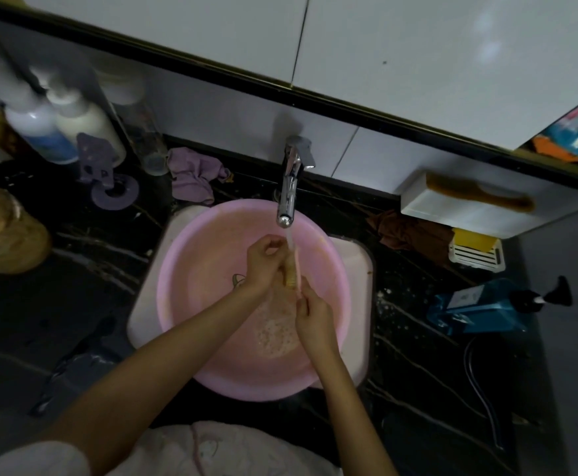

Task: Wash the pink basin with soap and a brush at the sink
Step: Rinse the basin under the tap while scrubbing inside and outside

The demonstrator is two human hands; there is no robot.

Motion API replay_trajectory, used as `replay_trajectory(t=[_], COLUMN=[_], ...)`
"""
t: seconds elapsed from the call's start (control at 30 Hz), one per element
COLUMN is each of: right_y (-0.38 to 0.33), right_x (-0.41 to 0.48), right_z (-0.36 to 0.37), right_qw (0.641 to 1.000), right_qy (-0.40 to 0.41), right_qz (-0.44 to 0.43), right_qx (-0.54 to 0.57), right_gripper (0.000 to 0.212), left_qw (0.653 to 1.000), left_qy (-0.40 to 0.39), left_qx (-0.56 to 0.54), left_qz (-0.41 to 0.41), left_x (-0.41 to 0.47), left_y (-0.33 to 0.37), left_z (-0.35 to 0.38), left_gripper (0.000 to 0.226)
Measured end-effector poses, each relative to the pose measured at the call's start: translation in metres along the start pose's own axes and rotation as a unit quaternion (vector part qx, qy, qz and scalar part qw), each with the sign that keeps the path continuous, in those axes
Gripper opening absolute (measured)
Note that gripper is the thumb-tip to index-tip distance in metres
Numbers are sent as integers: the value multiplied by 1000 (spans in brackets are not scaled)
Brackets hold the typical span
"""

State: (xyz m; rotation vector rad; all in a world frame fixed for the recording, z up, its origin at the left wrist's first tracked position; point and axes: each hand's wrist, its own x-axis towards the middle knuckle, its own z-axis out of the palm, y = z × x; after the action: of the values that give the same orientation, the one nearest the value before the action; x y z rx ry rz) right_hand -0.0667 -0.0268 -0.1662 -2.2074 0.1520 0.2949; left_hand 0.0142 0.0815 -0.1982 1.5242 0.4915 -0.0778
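Centre frame: pink basin [195,286] seated in white sink [359,269], foamy water at its bottom. Above it, under running tap [289,187]: brush [291,274], lower end gripped in curled right hand [313,316], upper part pinched by left hand [263,266]. Upper left: bottles [61,128], labels too blurred to read.
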Motion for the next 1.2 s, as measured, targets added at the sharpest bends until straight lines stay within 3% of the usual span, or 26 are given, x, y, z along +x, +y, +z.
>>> replay_trajectory(t=[0.2, 0.33, 0.43, 0.53, 0.7, 0.77, 0.87, 0.93, 1.0, 1.07, 1.2], right_y=[3, 1, -3, -4, -6, -10, -12, -10, -11, -17, -21], right_x=[-3, -1, -1, -1, -3, -8, -9, 4, 12, 14, 20], right_z=[-4, -4, -5, -5, 3, 4, 2, 2, 0, -3, -1], right_qw=[998, 997, 998, 999, 999, 999, 999, 1000, 1000, 999, 996], right_qy=[-16, -23, -19, -6, -1, -2, -5, 6, 20, -10, -59], right_qz=[-24, -19, -16, -12, -16, -28, -44, -12, 4, -1, 23], right_qx=[-64, -64, -52, -39, -33, -22, -20, -4, 2, 33, 68], right_gripper=[46, 48, 48, 48, 44, 44, 45, 42, 39, 37, 33], left_qw=[1000, 994, 971, 957, 995, 991, 963, 969, 985, 993, 977], left_qy=[16, 10, -3, -41, -70, -37, -3, 12, -7, -33, -33], left_qx=[13, -89, -195, -240, -30, -53, -178, -155, -114, -61, -69], left_qz=[23, -64, -138, -159, -67, -113, -201, -191, -127, -94, -198], left_x=[-5, -6, -9, -14, -15, -6, 3, -11, -30, -25, -1], left_y=[0, -4, -3, 3, 5, 14, 26, 23, 20, 19, 30], left_z=[-3, -6, -6, -5, 7, 13, 21, 32, 36, 25, 9], left_gripper=[6, 19, 20, 23, 23, 25, 25, 32, 42, 51, 54])
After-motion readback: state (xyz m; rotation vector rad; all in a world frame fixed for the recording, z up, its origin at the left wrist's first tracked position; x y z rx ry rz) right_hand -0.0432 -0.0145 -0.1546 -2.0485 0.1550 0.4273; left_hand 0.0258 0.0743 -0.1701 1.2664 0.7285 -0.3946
